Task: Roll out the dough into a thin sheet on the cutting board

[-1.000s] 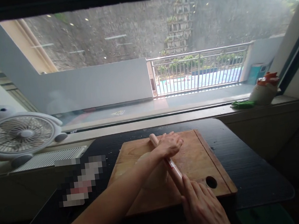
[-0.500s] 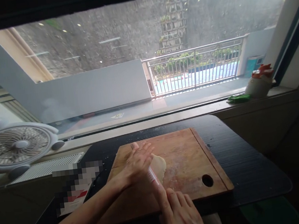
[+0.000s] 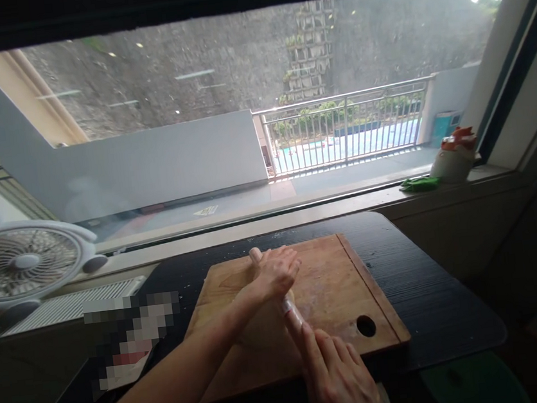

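A pale rolling pin [image 3: 255, 255] lies slantwise over the wooden cutting board [image 3: 324, 263]. My left hand [image 3: 276, 272] rests flat across its upper part, fingers stretched out toward the right. Around the near end of the pin, by the board's front edge, the fingers of my right hand [image 3: 336, 368] are closed. The flattened piece of dough is almost wholly covered by my left hand and the pin. Traces of flour mark the wood to the right of the pin.
The board has a round hole [image 3: 366, 326] near its right corner and lies on a black table [image 3: 435, 299]. To the left stand a white fan [image 3: 26, 261] and a blurred packet [image 3: 131, 359]. A white pot [image 3: 453, 164] and green cloth [image 3: 420, 183] sit on the windowsill.
Both hands have moved to the right along with the rolling pin. The dough that showed beside the pin is now mostly covered. The camera view has shifted slightly.
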A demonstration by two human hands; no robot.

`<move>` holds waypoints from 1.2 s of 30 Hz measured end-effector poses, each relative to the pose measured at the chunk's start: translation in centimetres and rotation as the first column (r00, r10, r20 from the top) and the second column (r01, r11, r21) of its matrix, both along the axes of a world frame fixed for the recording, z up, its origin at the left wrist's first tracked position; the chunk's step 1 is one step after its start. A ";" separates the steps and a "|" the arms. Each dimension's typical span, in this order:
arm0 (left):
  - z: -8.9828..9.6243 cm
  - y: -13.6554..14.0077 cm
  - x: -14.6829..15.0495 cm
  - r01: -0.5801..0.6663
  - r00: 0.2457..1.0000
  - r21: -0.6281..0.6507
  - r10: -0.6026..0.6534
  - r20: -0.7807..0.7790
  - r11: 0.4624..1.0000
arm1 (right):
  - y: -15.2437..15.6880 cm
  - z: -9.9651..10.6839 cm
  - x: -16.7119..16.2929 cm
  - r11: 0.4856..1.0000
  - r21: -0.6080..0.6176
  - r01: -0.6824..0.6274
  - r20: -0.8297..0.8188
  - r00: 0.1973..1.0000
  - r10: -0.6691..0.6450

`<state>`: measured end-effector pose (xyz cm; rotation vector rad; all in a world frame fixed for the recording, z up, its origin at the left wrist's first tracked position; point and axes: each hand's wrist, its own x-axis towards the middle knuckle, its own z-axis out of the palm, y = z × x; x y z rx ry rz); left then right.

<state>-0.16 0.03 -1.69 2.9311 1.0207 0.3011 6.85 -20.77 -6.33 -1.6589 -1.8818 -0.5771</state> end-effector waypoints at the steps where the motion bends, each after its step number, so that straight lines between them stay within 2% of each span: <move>1: 0.1 -0.3 -1.7 0.010 1.000 0.001 -0.010 -0.026 1.000 | 0.1 -0.3 -0.6 1.000 0.026 -0.016 0.004 1.000 0.016; 5: -0.1 -1.5 -8.4 -0.051 0.997 0.027 0.053 -0.062 0.998 | 0.6 -0.9 -2.5 0.989 0.143 -0.042 -0.025 0.999 0.046; 8: -0.4 -1.6 -10.1 -0.063 0.996 0.030 0.065 -0.067 0.998 | 0.8 -0.5 -2.3 0.982 0.175 -0.077 -0.052 0.995 0.087; 10: -0.4 -1.1 -8.9 -0.071 0.993 0.012 0.072 -0.089 0.997 | 0.9 0.1 -1.4 0.988 0.115 -0.107 -0.072 0.991 0.115; 13: -0.1 0.3 -4.8 -0.092 0.987 -0.015 0.089 -0.131 0.996 | 1.1 0.8 0.5 0.997 0.008 -0.080 -0.114 0.990 0.081; 18: -0.1 2.9 2.5 -0.166 0.973 -0.107 0.145 -0.181 0.980 | 1.6 0.8 2.5 0.999 0.006 0.051 -0.105 0.993 -0.051; 20: -0.3 3.5 4.1 -0.170 0.973 -0.110 0.149 -0.176 0.979 | 1.7 0.6 2.7 0.998 -0.021 0.067 -0.075 0.995 -0.069; 22: -0.4 3.5 4.5 -0.166 0.975 -0.097 0.149 -0.165 0.981 | 1.7 0.4 2.7 0.997 -0.028 0.074 -0.059 0.995 -0.075; 24: -0.3 3.1 3.5 -0.160 0.977 -0.072 0.147 -0.153 0.985 | 1.5 0.2 2.3 0.998 -0.002 0.063 -0.057 0.996 -0.063; 26: -0.2 2.2 1.1 -0.153 0.978 -0.046 0.145 -0.149 0.987 | 1.3 0.1 1.4 0.999 0.035 0.030 -0.065 0.997 -0.028; 31: -0.1 -0.7 -8.0 -0.116 0.986 0.031 0.119 -0.119 0.993 | 1.0 -0.2 -1.8 0.985 0.147 -0.089 -0.079 0.992 0.102; 33: -0.2 -1.6 -10.7 -0.113 0.987 0.065 0.119 -0.103 0.991 | 1.0 -0.2 -2.8 0.972 0.203 -0.115 -0.087 0.987 0.135; 36: -0.2 -1.9 -11.5 -0.127 0.986 0.055 0.132 -0.102 0.990 | 1.0 -0.2 -3.1 0.967 0.220 -0.129 -0.111 0.981 0.156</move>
